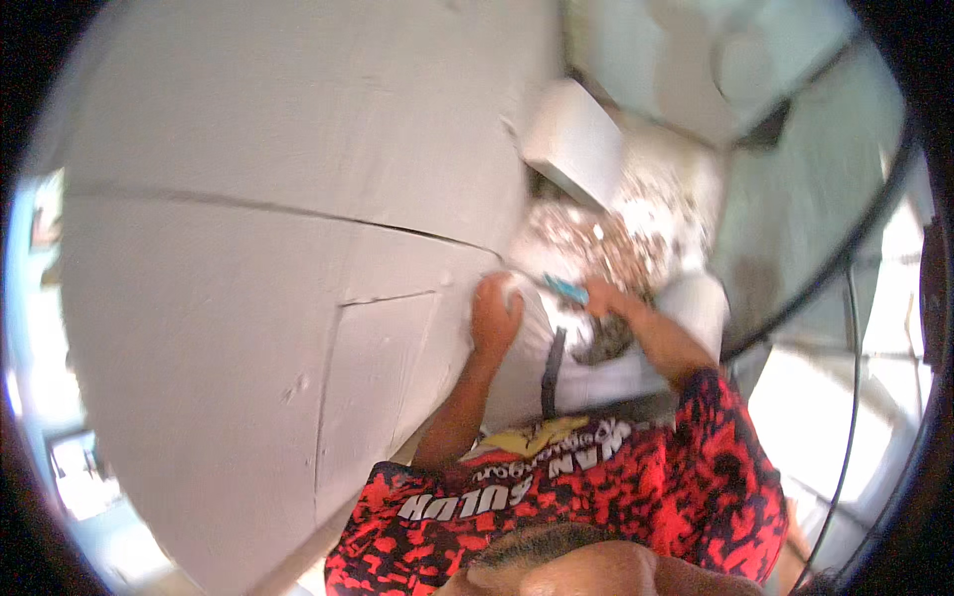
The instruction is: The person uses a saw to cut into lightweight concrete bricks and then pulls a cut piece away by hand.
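Note:
A large white slab (248, 129), foam-like in look, fills the left side. A dark, slightly curved cut line runs across it to its right edge. My left hand (495, 316) is at that edge, just below the end of the line, with curled fingers and the thumb around the white edge. My right hand (608, 296) is closed on a blue-handled cutter (566, 289). Its thin blade points left toward the slab's edge where the line ends; blur hides whether it is inside the material.
A smaller white block (576, 139) stands beyond my hands. Brown and white scraps (636, 243) litter the floor beside it. A greenish wall (805, 219) rises at the right, with a dark cable (853, 368) hanging lower down. A rectangular outline (378, 298) marks the slab's near part.

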Demonstrator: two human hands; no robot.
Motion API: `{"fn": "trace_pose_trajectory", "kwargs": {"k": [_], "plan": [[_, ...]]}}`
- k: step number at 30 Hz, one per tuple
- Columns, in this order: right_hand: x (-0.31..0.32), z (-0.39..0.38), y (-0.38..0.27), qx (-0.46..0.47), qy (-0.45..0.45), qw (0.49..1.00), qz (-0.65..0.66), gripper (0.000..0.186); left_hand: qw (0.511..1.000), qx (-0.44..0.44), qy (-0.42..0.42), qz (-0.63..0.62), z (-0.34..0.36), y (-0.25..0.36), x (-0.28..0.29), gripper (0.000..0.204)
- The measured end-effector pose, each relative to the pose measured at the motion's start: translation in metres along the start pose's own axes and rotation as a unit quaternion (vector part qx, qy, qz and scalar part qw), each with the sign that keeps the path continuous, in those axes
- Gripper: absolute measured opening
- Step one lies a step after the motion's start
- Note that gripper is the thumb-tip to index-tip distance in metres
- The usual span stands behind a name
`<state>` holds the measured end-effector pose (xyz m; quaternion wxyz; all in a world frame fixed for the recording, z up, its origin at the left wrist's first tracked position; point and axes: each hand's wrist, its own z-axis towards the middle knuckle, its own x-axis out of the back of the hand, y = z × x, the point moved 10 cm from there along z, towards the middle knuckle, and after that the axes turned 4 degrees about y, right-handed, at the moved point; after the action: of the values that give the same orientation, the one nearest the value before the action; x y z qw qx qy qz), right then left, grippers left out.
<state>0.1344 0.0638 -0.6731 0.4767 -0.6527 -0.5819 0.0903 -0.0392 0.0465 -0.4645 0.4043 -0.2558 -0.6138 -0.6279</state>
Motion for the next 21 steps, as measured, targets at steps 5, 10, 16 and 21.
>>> {"fn": "trace_pose_trajectory", "kwargs": {"k": [5, 10, 16, 21], "plan": [[0.012, -0.018, -0.017, -0.047, -0.104, 0.992, 0.053, 0.070, 1.000, -0.006, 0.005, 0.006, 0.003, -0.001, 0.004, 0.031], [0.027, -0.011, 0.011, -0.007, -0.014, 1.000, -0.013, 0.039, 0.997, 0.050, -0.034, -0.051, -0.022, 0.025, 0.033, 0.029], [0.094, -0.039, 0.026, -0.027, 0.226, 0.972, 0.055, 0.022, 0.967, -0.040, 0.073, -0.241, 0.017, 0.169, 0.186, 0.019], [0.139, -0.045, 0.079, -0.109, 0.252, 0.950, 0.148, 0.021, 0.902, -0.239, 0.336, -0.127, 0.023, 0.242, 0.358, 0.021]]}}
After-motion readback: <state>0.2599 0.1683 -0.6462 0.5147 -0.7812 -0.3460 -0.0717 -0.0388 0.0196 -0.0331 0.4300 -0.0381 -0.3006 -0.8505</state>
